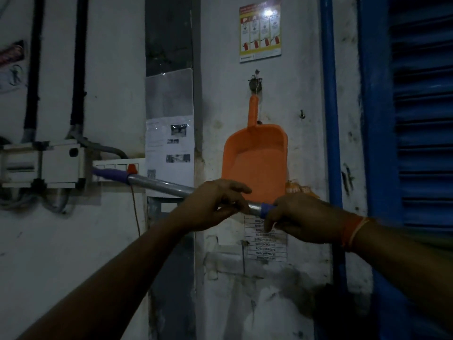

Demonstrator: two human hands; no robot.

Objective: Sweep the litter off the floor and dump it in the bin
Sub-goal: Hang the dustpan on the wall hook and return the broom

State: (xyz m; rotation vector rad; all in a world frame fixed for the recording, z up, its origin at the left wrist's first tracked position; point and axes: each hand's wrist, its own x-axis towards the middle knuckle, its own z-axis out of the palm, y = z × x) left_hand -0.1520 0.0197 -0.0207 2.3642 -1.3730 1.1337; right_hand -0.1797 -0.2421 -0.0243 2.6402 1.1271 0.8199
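Both my hands clasp a metal broom handle (171,186) crossing below the hanging orange dustpan (255,163); left hand (215,204) and right hand (301,217) should grip firmly; I'd keep it clear of that pan.

The dustpan (255,163) is plain orange. The pole (159,184) is silver metal with purple grips. The wall (115,94) is dirty white, streaked with grey. The shutter (424,119) and its frame are deep blue, slatted. The poster (260,30) is yellow, red and white. The wristband (353,233) is orange. The switch boxes (41,163) are white.
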